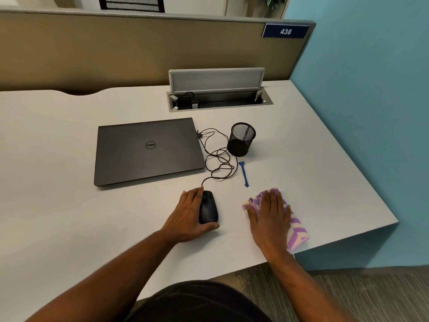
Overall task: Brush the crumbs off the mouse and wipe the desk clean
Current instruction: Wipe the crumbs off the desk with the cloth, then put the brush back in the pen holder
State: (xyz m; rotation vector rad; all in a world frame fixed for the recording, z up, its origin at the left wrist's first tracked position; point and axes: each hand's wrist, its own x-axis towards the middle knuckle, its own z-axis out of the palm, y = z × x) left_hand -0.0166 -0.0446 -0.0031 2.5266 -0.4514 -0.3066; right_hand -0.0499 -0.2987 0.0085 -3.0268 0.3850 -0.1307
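Note:
A black wired mouse [208, 207] lies on the white desk [69, 205], near its front edge. My left hand [188, 217] grips the mouse from its left side, thumb curled round its near end. My right hand [270, 214] lies flat with straight fingers on a purple and cream patterned cloth [297, 231], pressing it onto the desk to the right of the mouse. A small blue brush [244, 173] lies loose on the desk beyond the cloth, bristles pointing away from me.
A shut dark laptop [148, 151] lies at the middle. The mouse's cable [219, 159] coils between it and a black mesh pen cup [242, 139]. An open cable hatch [218, 98] sits at the back. The desk's right edge [362, 175] borders a blue wall.

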